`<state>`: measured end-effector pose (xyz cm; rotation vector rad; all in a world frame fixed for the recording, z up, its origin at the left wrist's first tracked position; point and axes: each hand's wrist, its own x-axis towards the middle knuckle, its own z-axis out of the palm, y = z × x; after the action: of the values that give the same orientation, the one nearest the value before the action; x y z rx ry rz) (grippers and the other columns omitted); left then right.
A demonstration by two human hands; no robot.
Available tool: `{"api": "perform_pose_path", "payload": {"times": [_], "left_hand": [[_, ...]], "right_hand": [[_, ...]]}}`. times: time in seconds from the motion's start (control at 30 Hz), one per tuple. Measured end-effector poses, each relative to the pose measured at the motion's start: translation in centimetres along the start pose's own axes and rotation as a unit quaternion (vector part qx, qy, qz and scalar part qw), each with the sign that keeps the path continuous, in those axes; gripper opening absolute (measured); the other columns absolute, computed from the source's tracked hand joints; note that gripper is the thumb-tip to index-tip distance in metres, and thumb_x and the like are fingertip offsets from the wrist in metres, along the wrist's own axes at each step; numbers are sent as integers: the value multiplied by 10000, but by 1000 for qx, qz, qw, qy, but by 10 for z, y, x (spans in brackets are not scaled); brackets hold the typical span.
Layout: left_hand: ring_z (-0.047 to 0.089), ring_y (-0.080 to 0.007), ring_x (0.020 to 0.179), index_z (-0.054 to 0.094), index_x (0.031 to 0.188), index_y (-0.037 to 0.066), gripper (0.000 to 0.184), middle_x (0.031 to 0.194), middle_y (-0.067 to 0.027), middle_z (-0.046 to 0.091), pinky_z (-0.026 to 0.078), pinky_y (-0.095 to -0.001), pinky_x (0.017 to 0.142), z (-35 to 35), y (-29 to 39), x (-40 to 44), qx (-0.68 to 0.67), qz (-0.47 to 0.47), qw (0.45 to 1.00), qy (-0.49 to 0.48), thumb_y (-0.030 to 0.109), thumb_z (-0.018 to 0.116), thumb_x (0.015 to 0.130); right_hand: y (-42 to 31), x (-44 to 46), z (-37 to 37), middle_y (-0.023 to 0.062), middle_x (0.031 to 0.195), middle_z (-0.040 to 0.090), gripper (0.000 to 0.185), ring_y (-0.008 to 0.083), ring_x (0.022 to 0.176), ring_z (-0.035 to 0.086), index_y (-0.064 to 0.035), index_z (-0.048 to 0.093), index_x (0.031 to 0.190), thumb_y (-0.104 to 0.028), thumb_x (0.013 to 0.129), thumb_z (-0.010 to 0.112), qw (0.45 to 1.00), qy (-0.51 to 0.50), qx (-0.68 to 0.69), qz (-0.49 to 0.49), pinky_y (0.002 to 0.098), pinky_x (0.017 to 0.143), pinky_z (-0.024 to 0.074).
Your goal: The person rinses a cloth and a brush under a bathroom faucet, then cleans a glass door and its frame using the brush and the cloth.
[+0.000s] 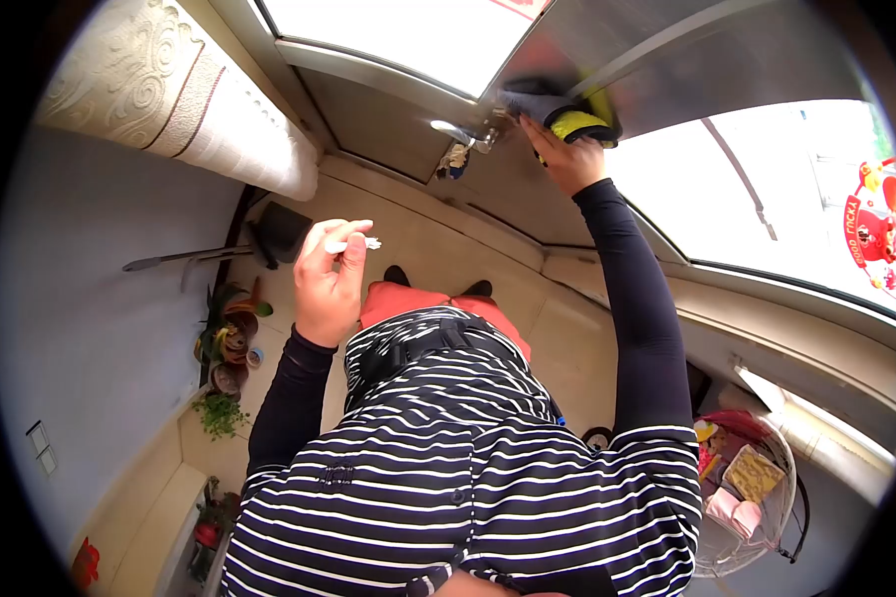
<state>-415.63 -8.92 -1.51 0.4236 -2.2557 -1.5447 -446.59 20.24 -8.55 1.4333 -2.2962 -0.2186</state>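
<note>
My left hand [327, 289] is raised in front of my body, fingers closed around a small crumpled white tissue-like piece [371, 243]. Up at the door, my right hand [570, 159] grips a yellow and grey cloth [579, 125] and holds it against the dark metal door [657, 85]. Beside the right hand's fingertips is the metal door handle [483, 141]. A small bundle [454, 161] hangs just below that handle; what it is I cannot make out.
A patterned curtain [169, 90] hangs at the upper left. Below it a long-handled dustpan [281, 234] stands by the wall, near potted plants [234, 333]. To the lower right is a round basket chair [791, 478] holding cushions. A red sticker [874, 234] is on the right-hand glass.
</note>
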Motion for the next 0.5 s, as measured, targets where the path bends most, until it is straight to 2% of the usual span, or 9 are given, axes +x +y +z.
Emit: {"api": "perform_pose_path", "payload": {"times": [0.1,0.17,0.2,0.3,0.33,0.43,0.47,0.5], "left_hand": [[653,-203,866,718,1109,-11,273,1029,-125,644,518,-314,761,-1,7,-14,15,-6,1000,6,233,614,1041],[646,-204,865,718,1112,-10,276,1032,-126,645,514,-315,760,1,6,-24,16,-10,1000,22,235,612,1042],[645,-205,863,718,1113,-9,274,1034,-126,645,513,-315,758,2,5,-29,16,-11,999,35,234,612,1042],[642,-206,868,715,1120,-10,273,1042,-125,644,509,-317,763,6,11,-48,23,-48,997,58,227,599,1049],[641,-205,878,714,1121,-11,271,1039,-125,643,508,-315,771,9,15,-53,25,-66,996,61,220,594,1051],[634,-194,910,711,1129,-16,260,1048,-123,635,501,-310,793,18,20,-69,32,-86,993,71,197,582,1054],[630,-189,921,710,1132,-17,257,1053,-122,631,498,-308,800,26,20,-70,25,-79,994,65,189,579,1055],[617,-170,949,707,1145,-20,251,1089,-108,617,495,-300,822,32,20,-73,7,-82,995,61,171,569,1058]], "right_hand": [[0,-19,15,-98,1156,692,675,154,617,654,-259,588,1440,-117,782,633,1000,-15,7,-16,314,606,536],[-1,-30,28,-49,845,714,600,151,649,665,-277,623,1402,-128,821,605,999,4,29,-18,336,600,548],[-1,-33,24,-50,956,740,567,152,689,676,-239,638,1376,-123,822,602,999,5,32,-29,328,627,557],[1,-39,22,-53,1055,745,527,149,732,686,-194,653,1340,-117,823,595,996,35,57,-59,319,661,563],[1,-41,20,-42,1028,741,445,145,769,689,-168,680,1260,-115,826,599,994,48,72,-67,333,689,569],[7,-68,35,-7,1028,735,393,163,830,702,-170,688,1215,-135,831,607,995,-74,62,-38,359,714,579],[15,-80,46,21,902,690,388,195,854,702,-160,686,1232,-160,853,605,992,-72,65,-76,382,706,578],[15,-91,49,27,937,701,364,218,886,705,-170,693,1217,-177,864,603,992,-99,47,-70,388,725,587]]}}
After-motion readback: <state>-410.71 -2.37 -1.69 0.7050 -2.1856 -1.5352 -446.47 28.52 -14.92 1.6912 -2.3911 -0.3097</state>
